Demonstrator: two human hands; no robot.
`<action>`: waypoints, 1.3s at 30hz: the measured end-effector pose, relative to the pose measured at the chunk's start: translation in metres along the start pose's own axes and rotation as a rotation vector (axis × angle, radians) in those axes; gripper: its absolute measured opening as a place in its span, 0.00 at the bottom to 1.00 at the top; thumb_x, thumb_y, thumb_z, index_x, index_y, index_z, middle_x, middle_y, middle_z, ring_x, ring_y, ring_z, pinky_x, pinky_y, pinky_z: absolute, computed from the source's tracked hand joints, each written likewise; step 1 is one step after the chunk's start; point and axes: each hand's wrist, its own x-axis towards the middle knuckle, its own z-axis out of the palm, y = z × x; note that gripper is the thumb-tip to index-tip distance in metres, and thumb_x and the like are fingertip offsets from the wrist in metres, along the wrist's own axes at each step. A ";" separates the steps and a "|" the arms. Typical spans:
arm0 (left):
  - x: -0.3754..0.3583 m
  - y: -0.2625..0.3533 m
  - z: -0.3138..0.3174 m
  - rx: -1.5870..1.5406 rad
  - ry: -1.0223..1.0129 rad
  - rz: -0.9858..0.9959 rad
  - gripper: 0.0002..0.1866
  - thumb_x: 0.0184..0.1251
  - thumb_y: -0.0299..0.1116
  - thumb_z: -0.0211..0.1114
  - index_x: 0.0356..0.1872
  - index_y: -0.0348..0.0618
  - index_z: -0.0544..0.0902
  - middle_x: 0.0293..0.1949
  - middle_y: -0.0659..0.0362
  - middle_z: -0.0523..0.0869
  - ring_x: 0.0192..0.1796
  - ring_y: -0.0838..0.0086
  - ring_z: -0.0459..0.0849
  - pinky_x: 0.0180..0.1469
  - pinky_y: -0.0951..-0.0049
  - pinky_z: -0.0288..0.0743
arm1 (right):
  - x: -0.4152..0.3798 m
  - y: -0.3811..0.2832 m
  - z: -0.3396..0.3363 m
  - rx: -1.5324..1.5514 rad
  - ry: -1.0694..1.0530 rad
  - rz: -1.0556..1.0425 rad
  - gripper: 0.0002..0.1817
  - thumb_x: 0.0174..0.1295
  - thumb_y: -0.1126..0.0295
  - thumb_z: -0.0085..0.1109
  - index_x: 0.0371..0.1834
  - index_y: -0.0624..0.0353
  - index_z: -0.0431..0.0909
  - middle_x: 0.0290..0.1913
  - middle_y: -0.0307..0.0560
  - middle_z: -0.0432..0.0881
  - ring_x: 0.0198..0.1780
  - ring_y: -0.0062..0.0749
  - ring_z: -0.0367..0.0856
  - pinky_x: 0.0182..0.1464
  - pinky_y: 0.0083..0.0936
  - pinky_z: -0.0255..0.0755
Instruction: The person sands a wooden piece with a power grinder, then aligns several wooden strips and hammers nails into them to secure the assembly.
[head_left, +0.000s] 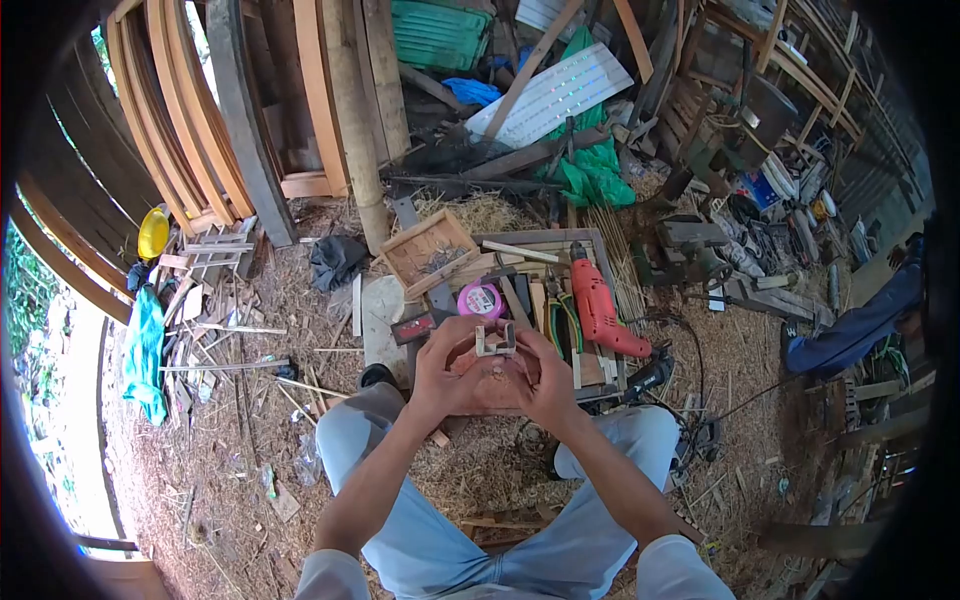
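Note:
A small pale metal bracket [494,345] with upturned ends sits between my fingertips, in front of my lap. My left hand [447,368] curls around its left side, and my right hand [545,378] closes on the other side with bent fingers. Under both hands lies a reddish-brown board [488,396]. Just beyond the fingers is a round pink container [480,299]. Green-handled pliers [572,322] and a red power drill [600,306] lie to the right of it.
A shallow wooden box [430,252] of nails stands ahead. Right of the drill, a black cable [702,370] runs over the shavings-covered floor. A vise-like metal machine [690,250] stands further right; wooden frames [180,110] lean at the back left. A person's blue-clothed leg [850,320] shows far right.

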 end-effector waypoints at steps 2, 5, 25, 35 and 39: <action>0.001 -0.001 -0.001 0.036 -0.012 0.007 0.25 0.52 0.17 0.69 0.53 0.35 0.74 0.48 0.55 0.79 0.53 0.72 0.80 0.52 0.72 0.77 | 0.005 -0.007 -0.001 -0.029 -0.012 0.000 0.25 0.61 0.81 0.57 0.60 0.69 0.60 0.56 0.59 0.73 0.58 0.38 0.76 0.58 0.27 0.71; 0.001 -0.012 0.002 0.055 -0.013 -0.072 0.23 0.53 0.19 0.69 0.51 0.34 0.75 0.49 0.55 0.79 0.51 0.71 0.81 0.49 0.69 0.77 | 0.008 -0.008 -0.001 0.171 0.055 0.152 0.27 0.61 0.82 0.57 0.62 0.67 0.59 0.56 0.57 0.74 0.59 0.36 0.76 0.57 0.28 0.71; 0.019 -0.020 -0.012 -0.236 -0.078 -0.583 0.20 0.65 0.29 0.63 0.56 0.34 0.73 0.45 0.59 0.83 0.45 0.78 0.81 0.52 0.73 0.75 | 0.017 0.017 -0.002 0.286 0.040 0.386 0.33 0.58 0.78 0.59 0.65 0.62 0.55 0.48 0.58 0.79 0.45 0.33 0.81 0.45 0.28 0.75; 0.020 -0.019 -0.017 -0.578 0.057 -0.612 0.19 0.72 0.31 0.51 0.60 0.37 0.67 0.42 0.58 0.81 0.43 0.72 0.82 0.50 0.70 0.75 | 0.025 0.032 -0.030 0.385 0.153 0.543 0.29 0.63 0.77 0.55 0.65 0.61 0.55 0.50 0.50 0.78 0.48 0.29 0.78 0.49 0.25 0.73; 0.019 -0.028 -0.020 -0.609 0.038 -0.610 0.22 0.73 0.37 0.46 0.64 0.38 0.65 0.38 0.58 0.80 0.38 0.74 0.80 0.45 0.71 0.76 | 0.028 0.031 -0.034 0.344 0.180 0.514 0.29 0.63 0.77 0.55 0.66 0.61 0.55 0.50 0.50 0.78 0.48 0.28 0.77 0.48 0.25 0.73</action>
